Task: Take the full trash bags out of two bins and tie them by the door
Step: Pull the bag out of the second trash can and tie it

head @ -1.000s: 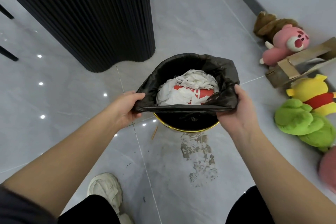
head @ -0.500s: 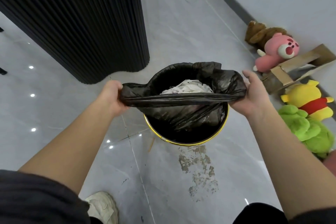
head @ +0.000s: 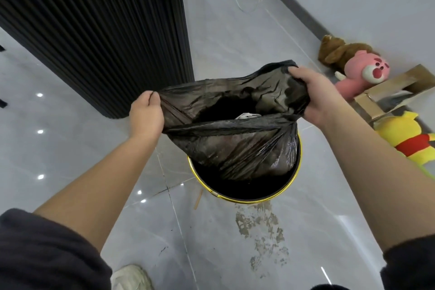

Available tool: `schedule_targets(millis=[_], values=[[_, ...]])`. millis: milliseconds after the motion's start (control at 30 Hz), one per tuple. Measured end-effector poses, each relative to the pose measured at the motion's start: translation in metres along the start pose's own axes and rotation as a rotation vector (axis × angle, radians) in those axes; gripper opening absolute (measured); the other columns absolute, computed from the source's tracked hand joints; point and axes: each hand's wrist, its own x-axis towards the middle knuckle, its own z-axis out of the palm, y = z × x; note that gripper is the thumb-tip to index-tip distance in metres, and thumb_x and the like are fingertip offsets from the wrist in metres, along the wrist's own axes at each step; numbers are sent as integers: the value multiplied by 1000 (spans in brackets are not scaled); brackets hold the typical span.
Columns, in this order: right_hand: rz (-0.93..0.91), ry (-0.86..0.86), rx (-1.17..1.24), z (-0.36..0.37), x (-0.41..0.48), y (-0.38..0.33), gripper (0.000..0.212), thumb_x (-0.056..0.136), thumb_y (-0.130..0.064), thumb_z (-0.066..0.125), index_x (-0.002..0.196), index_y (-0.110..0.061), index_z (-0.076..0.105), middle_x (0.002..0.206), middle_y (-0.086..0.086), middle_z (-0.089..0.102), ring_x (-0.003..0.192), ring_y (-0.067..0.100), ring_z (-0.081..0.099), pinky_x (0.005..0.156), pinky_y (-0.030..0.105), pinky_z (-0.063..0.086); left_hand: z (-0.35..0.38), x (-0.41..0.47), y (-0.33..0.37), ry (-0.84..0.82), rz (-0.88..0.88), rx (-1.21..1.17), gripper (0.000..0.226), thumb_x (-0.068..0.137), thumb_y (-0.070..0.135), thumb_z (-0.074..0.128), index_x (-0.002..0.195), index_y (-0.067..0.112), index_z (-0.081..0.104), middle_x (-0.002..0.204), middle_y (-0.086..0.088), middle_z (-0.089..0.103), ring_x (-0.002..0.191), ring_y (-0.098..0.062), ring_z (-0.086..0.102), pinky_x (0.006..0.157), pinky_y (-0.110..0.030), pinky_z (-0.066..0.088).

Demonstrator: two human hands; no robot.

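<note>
A black trash bag (head: 237, 146) hangs partly lifted out of a round black bin with a yellow rim (head: 244, 198) on the grey tiled floor. My left hand (head: 146, 116) grips the bag's left edge. My right hand (head: 313, 99) grips the right side of its mouth, held a little higher. The mouth is stretched between both hands, and a bit of white paper waste (head: 247, 116) shows through the opening. The bag's lower part still sits inside the bin.
A tall black ribbed column (head: 98, 30) stands to the left behind the bin. Plush toys lie along the right wall: a pink bear (head: 362, 73), a yellow one (head: 404, 139), beside a cardboard box (head: 388, 96). A stain (head: 259, 231) marks the floor in front. My shoe (head: 131, 278) is below.
Both hands have risen with the bag's mouth, pulling the bag further out of the bin. The right hand has moved higher than the left, and the waste is now mostly hidden.
</note>
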Motion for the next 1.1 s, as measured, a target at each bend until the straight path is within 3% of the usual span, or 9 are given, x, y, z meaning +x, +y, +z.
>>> schedule_targets(millis=[200,300,367,467,600,733,833,933,1100], values=[[-174,-43,-339,24,-12,16,33,82,3,35,78,-17,60,71,8,57,59,17,57,59,26,49,-4,-16,21,-153,155,-2,40,81,6,38,63,34,61,69,12,59,69,-8,53,63,-25,43],[-310,-332,-724,42,-20,36,37,86,-2,49,108,-29,60,66,4,49,56,15,45,52,24,37,-9,-35,41,-388,336,120,37,80,3,42,63,30,61,65,12,57,60,-4,49,54,-19,39],[-277,-568,-836,53,-22,50,55,89,-4,56,134,-33,43,63,3,39,58,19,36,55,28,33,-13,-44,52,-585,381,188,35,81,0,44,63,24,62,61,2,54,54,-9,44,50,-24,34],[-205,-716,-935,67,-22,66,62,94,-5,54,146,-27,29,69,8,44,63,19,38,60,28,35,-21,-46,62,-742,399,252,33,86,0,47,69,20,67,70,-23,57,60,-18,47,58,-29,36],[-91,-700,-930,76,-23,73,31,100,-11,44,129,-7,53,99,2,66,83,1,62,75,15,48,-25,-38,66,-701,397,235,31,88,1,51,75,20,72,85,-23,67,74,-29,58,73,-46,50],[115,-620,-815,87,-26,80,36,97,-26,39,118,-5,60,120,15,64,110,24,62,100,40,43,-20,-27,58,-626,329,267,35,88,2,54,73,26,75,83,-10,73,82,-35,65,82,-43,54],[-54,-688,-1069,95,-30,92,36,88,-51,55,99,-18,64,104,1,69,98,13,64,92,32,48,-13,-20,51,-557,244,237,37,87,-1,55,71,27,74,81,-4,73,74,-18,67,76,-27,57],[-332,-608,-1348,93,-28,110,37,76,-48,72,69,-15,58,68,1,61,66,9,56,66,29,45,-13,-13,49,-510,169,148,33,88,-2,55,73,22,72,66,0,69,59,-7,65,67,-20,55],[-414,-454,-1172,84,-23,120,52,85,-30,69,47,-23,35,41,-8,36,40,0,39,44,13,30,-14,-19,23,-403,21,176,14,90,2,56,101,9,64,97,-10,66,67,-11,61,57,-19,54]])
